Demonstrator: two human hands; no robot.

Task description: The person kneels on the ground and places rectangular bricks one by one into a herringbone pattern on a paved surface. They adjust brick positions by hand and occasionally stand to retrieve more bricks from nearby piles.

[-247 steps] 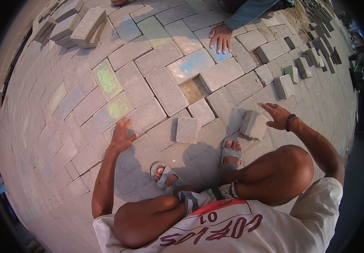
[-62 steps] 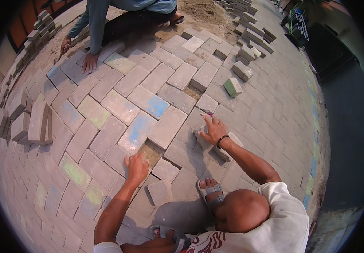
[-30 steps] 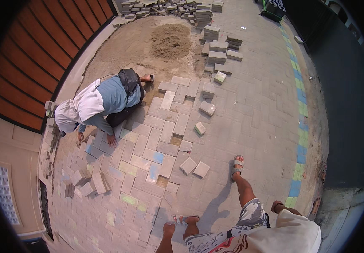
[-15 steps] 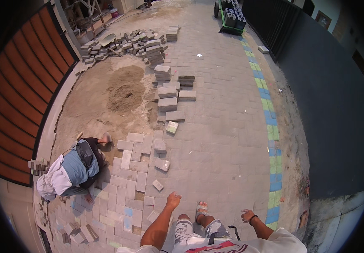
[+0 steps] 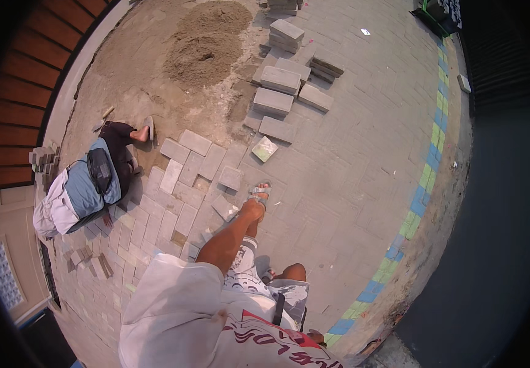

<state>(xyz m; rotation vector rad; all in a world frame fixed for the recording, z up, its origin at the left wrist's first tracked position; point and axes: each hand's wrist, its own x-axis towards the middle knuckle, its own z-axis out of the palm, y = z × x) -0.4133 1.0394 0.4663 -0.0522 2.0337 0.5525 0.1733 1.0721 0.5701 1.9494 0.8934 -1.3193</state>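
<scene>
My left hand hangs in front of me over the paving, overlapping my sandaled foot in the head view; its fingers are too unclear to read. A tilted grey paver lies just left of it, with another loose paver beyond. My right hand is mostly hidden behind my white shirt, low at the centre right. Farther up, a green-stained block rests on the paving, beside stacked grey pavers.
A co-worker crouches at left, a tool behind. A sand pile sits beyond. Loose blocks lie lower left. An orange gate borders the left, a dark wall the right, a green cart top right.
I have risen from a squat and stepped forward toward the stacked pavers. My left arm has swung forward and my right hand has gone mostly out of sight behind my body.
</scene>
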